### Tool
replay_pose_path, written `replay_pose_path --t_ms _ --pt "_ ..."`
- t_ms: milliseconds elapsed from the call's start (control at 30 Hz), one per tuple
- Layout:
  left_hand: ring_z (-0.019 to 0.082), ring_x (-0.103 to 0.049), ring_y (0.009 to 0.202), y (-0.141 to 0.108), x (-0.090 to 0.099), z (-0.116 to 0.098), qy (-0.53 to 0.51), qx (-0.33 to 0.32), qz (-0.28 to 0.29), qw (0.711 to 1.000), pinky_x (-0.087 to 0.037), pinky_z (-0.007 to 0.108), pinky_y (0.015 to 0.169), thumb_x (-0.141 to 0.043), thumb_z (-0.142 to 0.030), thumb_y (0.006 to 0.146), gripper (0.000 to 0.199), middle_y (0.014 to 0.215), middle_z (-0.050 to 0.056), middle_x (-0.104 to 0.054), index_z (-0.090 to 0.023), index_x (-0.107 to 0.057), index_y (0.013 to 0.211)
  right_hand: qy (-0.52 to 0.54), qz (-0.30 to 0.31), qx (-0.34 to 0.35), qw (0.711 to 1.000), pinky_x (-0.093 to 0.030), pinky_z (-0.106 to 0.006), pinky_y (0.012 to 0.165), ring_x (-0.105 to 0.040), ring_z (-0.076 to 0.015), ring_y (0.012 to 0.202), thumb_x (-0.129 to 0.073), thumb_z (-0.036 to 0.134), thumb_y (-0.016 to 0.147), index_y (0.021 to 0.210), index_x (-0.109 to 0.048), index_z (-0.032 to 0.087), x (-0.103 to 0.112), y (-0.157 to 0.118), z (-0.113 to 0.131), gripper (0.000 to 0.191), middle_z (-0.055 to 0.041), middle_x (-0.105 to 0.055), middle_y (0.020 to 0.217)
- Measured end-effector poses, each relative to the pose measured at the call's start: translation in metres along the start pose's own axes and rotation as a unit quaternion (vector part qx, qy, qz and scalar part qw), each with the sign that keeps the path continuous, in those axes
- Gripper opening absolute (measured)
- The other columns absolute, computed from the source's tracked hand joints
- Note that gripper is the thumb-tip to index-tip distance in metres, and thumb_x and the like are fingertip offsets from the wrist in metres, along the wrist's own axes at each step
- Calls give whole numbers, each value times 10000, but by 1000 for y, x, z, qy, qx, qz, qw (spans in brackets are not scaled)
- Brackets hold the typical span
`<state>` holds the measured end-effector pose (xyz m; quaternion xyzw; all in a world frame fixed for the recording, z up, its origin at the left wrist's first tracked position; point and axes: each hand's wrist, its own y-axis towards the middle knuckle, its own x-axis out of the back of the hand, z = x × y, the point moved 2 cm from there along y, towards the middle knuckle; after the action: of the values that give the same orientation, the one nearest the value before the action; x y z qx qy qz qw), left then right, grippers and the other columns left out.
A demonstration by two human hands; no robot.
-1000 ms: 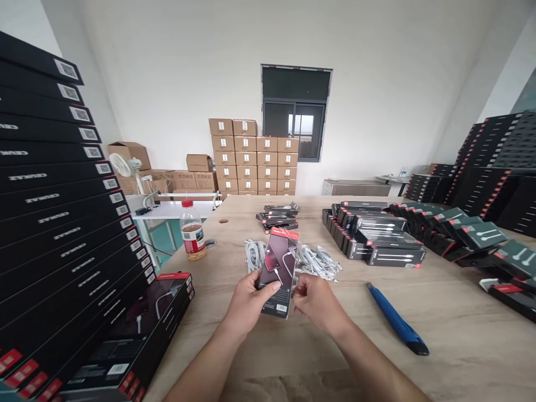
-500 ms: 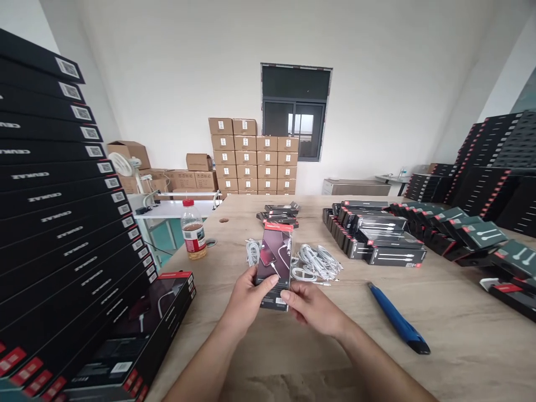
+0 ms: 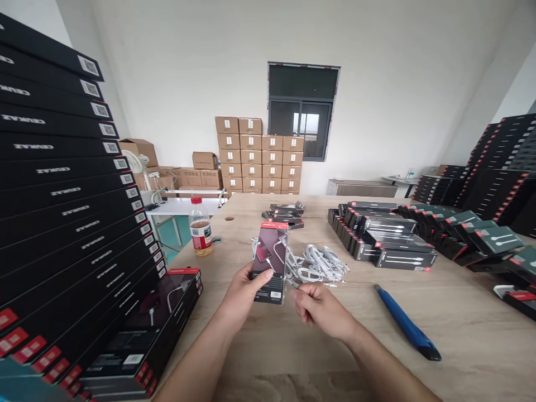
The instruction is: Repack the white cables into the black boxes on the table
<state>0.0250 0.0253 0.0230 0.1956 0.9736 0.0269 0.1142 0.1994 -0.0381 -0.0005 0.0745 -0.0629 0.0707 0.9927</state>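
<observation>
My left hand point(image 3: 242, 290) grips a dark cable box point(image 3: 270, 262) with a red top edge and a phone and white cable printed on it. The thumb lies across its front, and the fingers are hidden behind. Just right of the box's lower corner is my right hand point(image 3: 320, 307), its fingers curled in a pinch. Whatever those fingertips hold, if anything, is too small to make out. Behind the box lie coiled white cables point(image 3: 322, 262), partly covered by it.
A tall stack of black boxes point(image 3: 84, 223) rises at the left, near a plastic bottle point(image 3: 201, 229). On the right lie a blue utility knife point(image 3: 406, 324) and piled small cable boxes point(image 3: 402, 248). Brown cartons point(image 3: 262, 162) stand against the far wall.
My right hand has come off the box and moved slightly right, fingers pinched. My left hand keeps the box, now a little further left. The view has shifted slightly left.
</observation>
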Motion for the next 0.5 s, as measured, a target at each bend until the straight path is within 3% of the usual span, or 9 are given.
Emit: replay_pose_path --t_ms 300,400,500 --pt "199 -660 834 -2 -8 -2 101 -69 11 992 -500 269 744 -817 -388 710 382 926 48 -751 -158 -714 998 -114 -77 57 989 -305 -251 487 -393 -109 477 -556 707 850 564 -453 223 -5 2 2 571 52 -448 495" --pt "191 -656 822 -3 -8 -1 94 -65 31 993 -498 257 727 -820 -377 711 375 910 38 -743 -159 -715 997 -110 -60 59 990 -321 -256 503 -409 -113 485 -496 702 889 556 -461 221 -6 0 4 587 41 -461 506" --pt "169 -652 702 -5 -8 -2 44 -22 53 997 -502 255 649 -825 -405 706 375 823 35 -731 -150 -711 955 -57 -28 60 996 -345 -248 521 -428 -110 495 -500 686 899 572 -492 212 -7 -2 7 576 40 -477 521"
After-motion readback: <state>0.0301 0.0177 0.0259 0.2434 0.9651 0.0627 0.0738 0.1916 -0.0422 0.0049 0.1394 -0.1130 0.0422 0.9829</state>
